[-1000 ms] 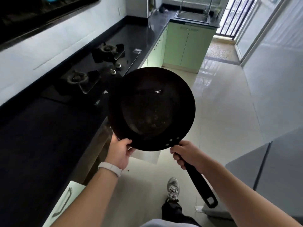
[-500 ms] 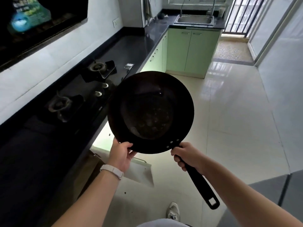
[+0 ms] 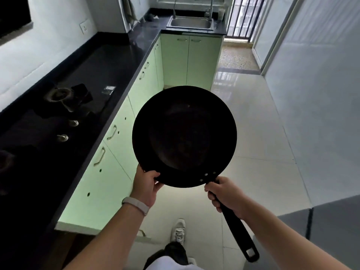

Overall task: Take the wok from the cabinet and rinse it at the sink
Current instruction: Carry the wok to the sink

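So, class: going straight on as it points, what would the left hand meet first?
The left hand grips the wok; ahead, the way looks free up to the green cabinet under the sink, though depth is unclear.

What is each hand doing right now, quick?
Left hand: grips the rim of the round black metal wok.
Right hand: grips the wok's long black handle.

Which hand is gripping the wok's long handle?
The right hand is wrapped round the black handle; the left hand, with the wristband, only pinches the rim of the wok.
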### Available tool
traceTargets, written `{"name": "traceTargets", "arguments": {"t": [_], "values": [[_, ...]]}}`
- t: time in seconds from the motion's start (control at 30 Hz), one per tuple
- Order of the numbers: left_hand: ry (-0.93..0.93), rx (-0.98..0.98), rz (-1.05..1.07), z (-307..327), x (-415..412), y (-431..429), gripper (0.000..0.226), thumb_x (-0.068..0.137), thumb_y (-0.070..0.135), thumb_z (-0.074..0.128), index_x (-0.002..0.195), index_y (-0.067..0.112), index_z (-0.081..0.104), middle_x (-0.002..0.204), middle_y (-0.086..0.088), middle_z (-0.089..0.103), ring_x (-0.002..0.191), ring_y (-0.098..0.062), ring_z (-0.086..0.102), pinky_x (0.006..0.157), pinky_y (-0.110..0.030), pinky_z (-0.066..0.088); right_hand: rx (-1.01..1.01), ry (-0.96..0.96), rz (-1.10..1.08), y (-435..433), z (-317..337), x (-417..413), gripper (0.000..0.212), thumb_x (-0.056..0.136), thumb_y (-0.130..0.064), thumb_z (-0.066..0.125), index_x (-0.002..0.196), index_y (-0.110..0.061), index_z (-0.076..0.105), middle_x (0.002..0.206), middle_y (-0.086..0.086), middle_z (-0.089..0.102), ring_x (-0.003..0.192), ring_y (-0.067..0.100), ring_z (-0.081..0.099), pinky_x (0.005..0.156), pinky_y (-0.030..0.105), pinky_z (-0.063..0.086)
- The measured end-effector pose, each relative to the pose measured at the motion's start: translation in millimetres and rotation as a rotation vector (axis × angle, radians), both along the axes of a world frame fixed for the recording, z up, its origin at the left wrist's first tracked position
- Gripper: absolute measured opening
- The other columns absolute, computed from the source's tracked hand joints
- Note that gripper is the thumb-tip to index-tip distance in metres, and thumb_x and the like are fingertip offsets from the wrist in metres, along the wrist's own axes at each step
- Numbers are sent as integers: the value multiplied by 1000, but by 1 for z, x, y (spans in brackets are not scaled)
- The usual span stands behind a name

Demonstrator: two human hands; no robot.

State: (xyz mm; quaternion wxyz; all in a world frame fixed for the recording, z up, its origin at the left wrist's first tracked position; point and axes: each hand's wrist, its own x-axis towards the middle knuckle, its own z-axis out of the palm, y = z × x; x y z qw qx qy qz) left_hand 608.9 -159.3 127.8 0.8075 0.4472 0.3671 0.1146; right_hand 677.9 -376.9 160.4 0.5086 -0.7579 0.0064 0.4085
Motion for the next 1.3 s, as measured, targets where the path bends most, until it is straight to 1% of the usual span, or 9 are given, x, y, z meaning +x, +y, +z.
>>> {"name": "traceTargets", "arguments": {"t": [0.13,0.27,0.47,0.63,0.8,0.97,1.07,1.23,1.3], "values": [[12,-42,-58,-14,56,6,61,85,-17,41,121,29,60,114,-6,69,98,-28,64,70,-38,55,-65,-20,-75,9,-1,39,13,93,-3,50,81,-7,54,56,3,46,38,14,39,39,23,35],[-21,-78,-152,-22,114,23,65,85,-16,44,132,28,56,123,-8,67,102,-30,66,70,-39,58,-99,-3,-161,19,5,78,12,93,-4,51,81,-7,55,55,2,47,40,14,40,41,24,35],[-23,-155,-243,-24,178,23,63,87,-16,43,134,24,54,117,-10,66,93,-28,66,65,-35,58,-154,-16,-267,21,11,120,11,92,-4,51,83,-7,55,56,2,48,41,15,40,39,24,36],[-21,-171,-284,-27,216,18,62,88,-17,42,131,26,55,115,-11,66,91,-29,66,67,-37,59,-159,3,-318,13,8,151,10,93,-5,52,83,-7,55,56,2,47,42,15,39,41,24,35],[-27,-177,-275,-27,246,11,63,88,-17,41,131,26,55,118,-12,64,92,-30,64,71,-40,60,-132,5,-305,5,3,184,10,93,-5,52,84,-6,54,56,2,46,42,16,38,41,24,35],[-28,-147,-245,-23,289,-5,64,87,-18,41,126,30,57,126,-11,62,104,-35,62,76,-44,59,-88,-2,-268,-13,-5,234,10,93,-4,51,83,-6,54,55,2,46,41,16,38,40,24,35],[-23,-104,-223,-16,327,-18,63,87,-17,42,130,26,56,128,-12,63,111,-38,62,74,-42,59,-52,-17,-239,-27,-7,277,10,93,-3,51,83,-5,54,54,2,47,39,15,39,39,24,35],[18,-58,-217,-2,387,-40,63,87,-18,41,125,29,58,123,-11,66,104,-33,65,69,-39,59,2,-5,-210,-52,-5,340,9,92,-4,50,83,-6,54,54,1,47,40,15,39,39,24,36],[0,-27,-228,7,417,-53,64,87,-17,41,127,30,57,121,-10,67,103,-32,66,69,-39,60,28,-3,-204,-68,-3,370,9,91,-4,51,82,-7,54,55,2,47,41,15,40,40,24,36]]}}
